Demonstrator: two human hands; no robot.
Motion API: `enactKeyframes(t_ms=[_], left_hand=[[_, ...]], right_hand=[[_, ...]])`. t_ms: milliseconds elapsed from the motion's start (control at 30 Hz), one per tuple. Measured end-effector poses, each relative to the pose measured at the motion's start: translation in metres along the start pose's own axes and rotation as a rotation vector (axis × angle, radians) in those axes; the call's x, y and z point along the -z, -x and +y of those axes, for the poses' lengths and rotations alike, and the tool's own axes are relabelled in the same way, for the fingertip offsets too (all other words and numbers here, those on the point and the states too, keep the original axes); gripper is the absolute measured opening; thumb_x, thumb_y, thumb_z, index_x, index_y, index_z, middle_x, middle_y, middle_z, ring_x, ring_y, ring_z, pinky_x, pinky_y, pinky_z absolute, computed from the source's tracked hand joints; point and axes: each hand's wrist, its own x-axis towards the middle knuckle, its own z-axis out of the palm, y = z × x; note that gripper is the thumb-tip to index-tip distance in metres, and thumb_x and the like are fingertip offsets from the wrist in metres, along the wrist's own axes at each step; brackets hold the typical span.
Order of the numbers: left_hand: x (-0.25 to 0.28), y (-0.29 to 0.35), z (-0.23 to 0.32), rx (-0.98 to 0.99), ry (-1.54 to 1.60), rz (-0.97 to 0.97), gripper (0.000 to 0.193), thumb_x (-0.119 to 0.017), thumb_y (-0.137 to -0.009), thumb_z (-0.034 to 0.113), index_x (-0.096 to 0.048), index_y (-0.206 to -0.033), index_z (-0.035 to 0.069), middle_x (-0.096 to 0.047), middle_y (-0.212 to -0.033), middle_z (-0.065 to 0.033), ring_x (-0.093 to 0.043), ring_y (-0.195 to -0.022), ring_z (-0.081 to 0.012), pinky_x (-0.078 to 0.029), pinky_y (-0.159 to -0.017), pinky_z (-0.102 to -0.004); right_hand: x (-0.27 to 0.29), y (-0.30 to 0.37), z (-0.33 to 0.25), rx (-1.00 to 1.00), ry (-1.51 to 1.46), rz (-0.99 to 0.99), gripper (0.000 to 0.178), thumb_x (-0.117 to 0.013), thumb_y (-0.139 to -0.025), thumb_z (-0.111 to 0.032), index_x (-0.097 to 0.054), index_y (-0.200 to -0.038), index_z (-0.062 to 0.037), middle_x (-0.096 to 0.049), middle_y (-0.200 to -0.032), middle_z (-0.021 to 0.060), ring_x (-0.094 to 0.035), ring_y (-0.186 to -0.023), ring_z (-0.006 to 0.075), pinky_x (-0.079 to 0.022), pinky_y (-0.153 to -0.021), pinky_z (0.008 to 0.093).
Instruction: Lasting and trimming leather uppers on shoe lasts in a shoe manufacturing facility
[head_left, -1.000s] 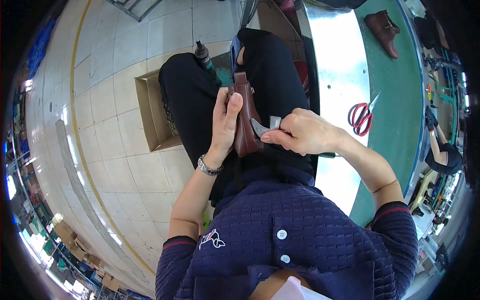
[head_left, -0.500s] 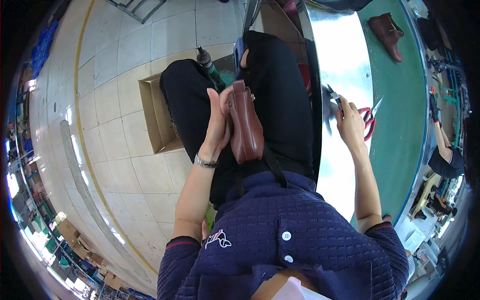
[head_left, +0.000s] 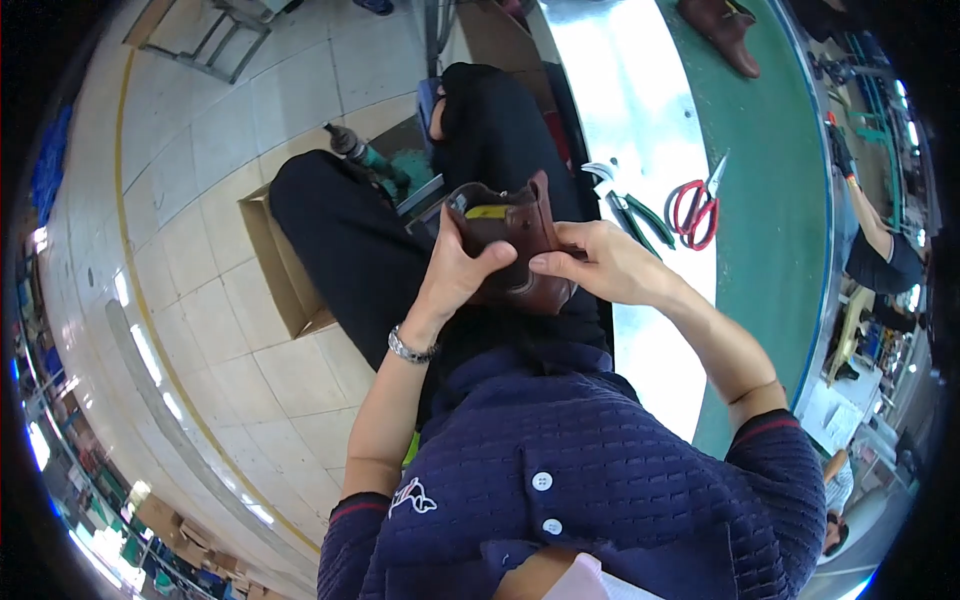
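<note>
- Off to my left, a cardboard box (head_left: pixel 275 262) sits on the tiled floor beside my thigh, with a green-handled power tool (head_left: pixel 368 160) just beyond it; neither touches what I hold.
- Next, my left hand (head_left: pixel 455 275) cups the brown leather shoe upper (head_left: pixel 515 250) from its left side, thumb laid across the front, fingers curled behind and clamped on it.
- The upper sits over my lap, just ahead of my chest, its long axis running away from me with the open collar and a yellow patch inside at the far end.
- My right hand (head_left: pixel 600 265) comes in from the right, fingertips pressed together against the upper's right flank, so both hands grip it and neither is nearer.
- Further right, well apart from my fingers, green-handled pliers (head_left: pixel 630 208) and red-handled scissors (head_left: pixel 695 205) lie on the metal bench strip (head_left: pixel 640 110).
- Far right, another brown shoe (head_left: pixel 720 30) rests on the green belt (head_left: pixel 780 200).
</note>
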Motion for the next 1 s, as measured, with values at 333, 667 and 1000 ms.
enactKeyframes(t_ms=[333, 667, 1000], left_hand=[[0.0, -0.011, -0.021, 0.106, 0.093, 0.06, 0.071, -0.089, -0.065, 0.029, -0.051, -0.117, 0.001, -0.066, -0.104, -0.009, -0.062, -0.095, -0.016, -0.049, -0.088, -0.0296], [0.018, -0.031, -0.023, 0.122, 0.17, 0.032, 0.061, -0.084, -0.073, 0.03, -0.054, -0.117, 0.001, -0.064, -0.104, -0.0061, -0.061, -0.094, -0.0146, -0.048, -0.086, -0.028], [0.07, -0.018, -0.05, 0.233, 0.854, -0.265, 0.083, -0.06, -0.085, 0.06, -0.039, -0.137, -0.001, -0.056, -0.122, -0.0148, -0.058, -0.112, -0.025, -0.048, -0.098, -0.0379]], right_hand=[[-0.001, -0.017, -0.004, -0.105, 0.046, -0.087, 0.028, -0.065, -0.091, -0.02, -0.065, -0.106, 0.0046, -0.069, -0.08, 0.0167, -0.067, -0.07, 0.0213, -0.051, -0.065, 0.0338], [-0.009, -0.034, -0.026, -0.095, 0.3, 0.083, 0.034, -0.066, -0.089, -0.028, -0.068, -0.091, 0.0051, -0.068, -0.069, 0.0171, -0.067, -0.056, 0.0249, -0.052, -0.054, 0.0337], [-0.046, -0.012, -0.041, 0.424, 0.221, 0.162, 0.086, -0.084, -0.069, -0.035, -0.046, -0.137, 0.0039, -0.067, -0.103, 0.0228, -0.067, -0.096, 0.0302, -0.052, -0.087, 0.0381]])
